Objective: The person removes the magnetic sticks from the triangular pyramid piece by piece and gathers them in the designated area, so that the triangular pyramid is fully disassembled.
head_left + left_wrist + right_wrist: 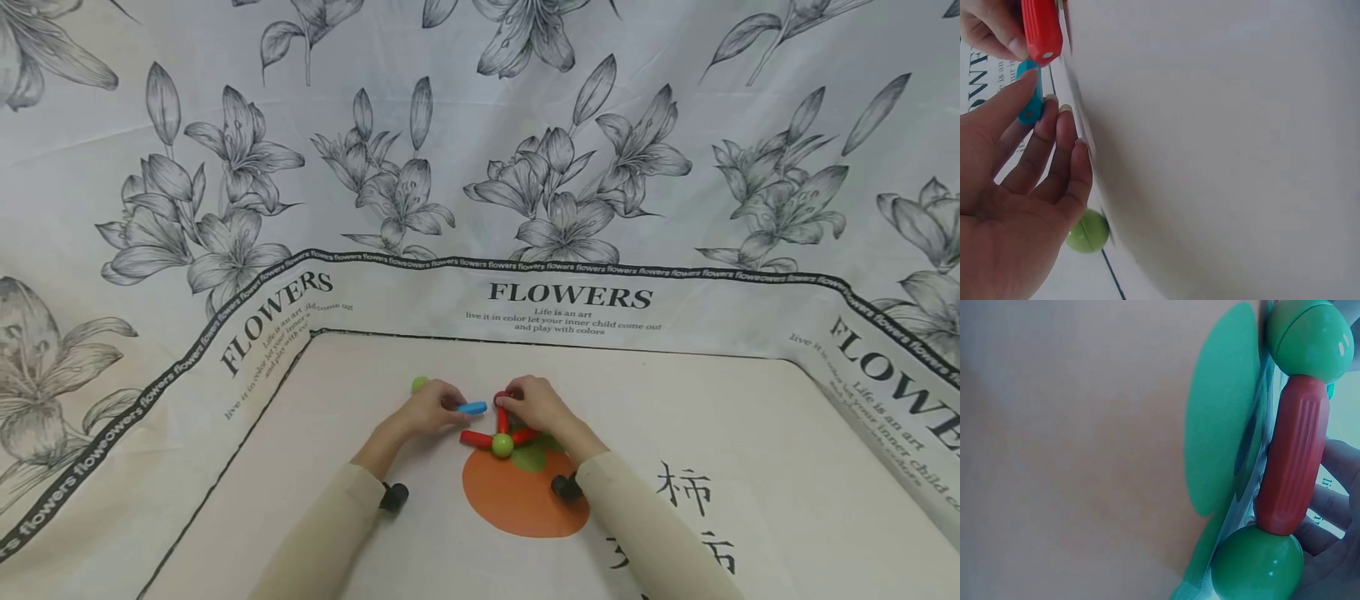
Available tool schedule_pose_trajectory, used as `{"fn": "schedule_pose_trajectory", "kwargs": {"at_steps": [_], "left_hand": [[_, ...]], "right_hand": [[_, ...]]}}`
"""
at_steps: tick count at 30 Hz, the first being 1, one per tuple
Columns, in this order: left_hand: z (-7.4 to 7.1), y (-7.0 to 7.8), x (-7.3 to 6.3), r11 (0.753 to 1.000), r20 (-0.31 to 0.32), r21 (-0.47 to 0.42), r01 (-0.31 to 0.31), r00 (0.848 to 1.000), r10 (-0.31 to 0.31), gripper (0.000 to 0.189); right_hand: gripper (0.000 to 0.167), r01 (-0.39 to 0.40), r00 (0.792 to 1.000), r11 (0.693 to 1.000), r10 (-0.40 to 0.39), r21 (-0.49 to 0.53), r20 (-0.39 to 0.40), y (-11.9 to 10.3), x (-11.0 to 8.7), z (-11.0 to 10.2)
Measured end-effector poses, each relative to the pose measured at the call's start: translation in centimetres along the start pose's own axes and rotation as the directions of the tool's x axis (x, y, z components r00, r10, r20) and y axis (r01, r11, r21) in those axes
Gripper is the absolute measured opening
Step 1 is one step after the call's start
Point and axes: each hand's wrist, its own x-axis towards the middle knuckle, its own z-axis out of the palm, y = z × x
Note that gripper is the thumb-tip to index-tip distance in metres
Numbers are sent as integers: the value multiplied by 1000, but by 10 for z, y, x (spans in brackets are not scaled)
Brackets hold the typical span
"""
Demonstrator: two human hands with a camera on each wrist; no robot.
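The stick (472, 407) is bright blue, and the other sticks (476, 439) are red, one with a pale dot on its end. The balls (502, 445) are lime green, tinted deeper green in the right wrist view. An orange fruit print (517, 500) with a green leaf (531, 457) marks the off-white tabletop (637, 400), beside black characters (684, 489). The whitish backdrop (420, 50) bears grey line-drawn lilies, black lettering (570, 296) and a black band (517, 267) with pale writing. The sleeves (322, 533) are cream.
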Motion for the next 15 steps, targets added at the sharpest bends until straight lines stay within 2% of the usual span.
{"fn": "schedule_pose_trajectory", "kwargs": {"at_steps": [4, 7, 11, 15], "left_hand": [[-11, -7, -12, 999, -37, 24, -26, 999, 27, 15], [-24, -15, -23, 1000, -63, 22, -9, 998, 11, 16], [-43, -32, -39, 1000, -86, 22, 10, 996, -8, 18], [-57, -52, -52, 999, -105, 40, 26, 994, -22, 19]], "right_hand": [[26, 1, 1000, 1000, -1, -10, -2, 0, 0, -1], [26, 9, 1000, 1000, -9, -11, 1, -1, 0, -2], [26, 29, 1000, 1000, -29, -10, 2, -1, 0, -2], [27, 18, 1000, 1000, -18, -5, 7, 0, 0, -1]]}}
